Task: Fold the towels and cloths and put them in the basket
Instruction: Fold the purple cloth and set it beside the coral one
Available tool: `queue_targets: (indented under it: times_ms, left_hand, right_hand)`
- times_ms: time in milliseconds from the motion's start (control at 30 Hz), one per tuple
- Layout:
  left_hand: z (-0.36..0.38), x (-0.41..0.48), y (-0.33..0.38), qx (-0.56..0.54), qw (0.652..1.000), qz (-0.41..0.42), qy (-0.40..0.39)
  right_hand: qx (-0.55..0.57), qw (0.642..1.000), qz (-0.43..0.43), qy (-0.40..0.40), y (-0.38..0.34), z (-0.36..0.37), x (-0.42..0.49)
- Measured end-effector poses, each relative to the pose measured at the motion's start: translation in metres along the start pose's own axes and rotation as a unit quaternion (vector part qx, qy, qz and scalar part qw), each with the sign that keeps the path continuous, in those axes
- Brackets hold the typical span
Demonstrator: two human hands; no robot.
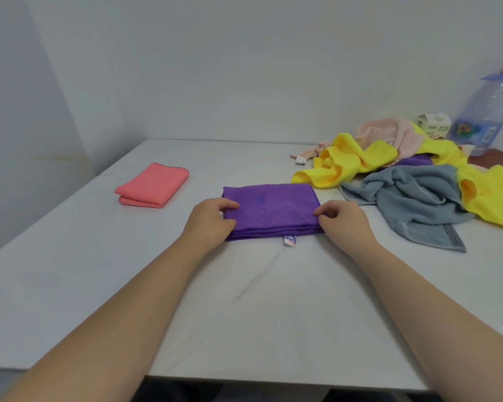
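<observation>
A folded purple cloth (270, 207) lies in the middle of the white table (244, 300), a small label sticking out at its near edge. My left hand (211, 219) grips its left end, thumb on top. My right hand (343, 220) pinches its right near corner. A folded coral cloth (153, 184) lies to the left. At the right is an unfolded heap: a yellow cloth (349, 161), a grey towel (413, 195), a pale pink towel (389, 134) and a bit of another purple cloth (415, 161). No basket is in view.
A large plastic water bottle (488, 111) and a small white carton (433, 126) stand at the back right behind the heap. A dark red cloth (494, 162) lies under the bottle. White walls close the table at the back and left.
</observation>
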State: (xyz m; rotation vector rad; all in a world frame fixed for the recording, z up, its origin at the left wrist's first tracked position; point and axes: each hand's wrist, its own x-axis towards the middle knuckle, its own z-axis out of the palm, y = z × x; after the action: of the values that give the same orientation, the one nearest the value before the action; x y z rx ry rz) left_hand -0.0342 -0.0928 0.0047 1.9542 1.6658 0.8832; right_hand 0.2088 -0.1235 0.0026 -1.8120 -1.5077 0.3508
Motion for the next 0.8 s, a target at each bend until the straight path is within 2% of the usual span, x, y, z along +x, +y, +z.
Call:
queue_targets:
  times_ms: [100,233,333,400,433,500,567,633,700,733,800]
  left_hand:
    - [0.0,0.0,0.0,0.068,0.998,0.015,-0.005]
    - [0.001,-0.001,-0.001,0.155,0.987,0.034,-0.022]
    - [0.001,-0.002,0.0,0.203,0.978,0.039,-0.025]
    - [0.0,-0.003,0.002,0.228,0.971,0.072,0.015]
    - [0.001,-0.003,0.004,0.223,0.966,0.117,0.063]
    - [0.003,0.002,0.008,0.188,0.943,0.225,0.158]
    - [0.008,0.008,0.012,0.19,0.925,0.274,0.184]
    - [0.016,0.012,0.013,0.248,0.933,0.242,0.098]
    - [0.025,0.015,0.006,0.282,0.946,0.16,-0.02]
    - [0.026,0.016,0.002,0.287,0.948,0.129,-0.058]
    - [0.028,0.019,-0.005,0.285,0.95,0.095,-0.086]
  right_hand:
    - [-0.011,1.0,-0.004,0.003,-0.003,-0.002,-0.002]
    - [-0.093,0.995,-0.003,-0.046,-0.005,-0.001,-0.003]
    - [-0.154,0.986,-0.019,-0.054,-0.009,-0.003,-0.005]
    - [-0.233,0.97,-0.038,-0.054,-0.013,-0.005,-0.005]
    - [-0.265,0.962,-0.06,-0.036,-0.017,-0.005,-0.004]
    - [-0.251,0.958,-0.13,0.036,-0.029,-0.005,0.0]
    - [-0.197,0.96,-0.186,0.072,-0.047,-0.002,0.01]
    - [-0.173,0.961,-0.208,0.049,-0.065,0.008,0.026]
    - [-0.189,0.958,-0.218,0.003,-0.074,0.026,0.04]
    - [-0.209,0.954,-0.216,-0.023,-0.074,0.037,0.045]
    - [-0.261,0.943,-0.181,-0.103,-0.063,0.059,0.051]
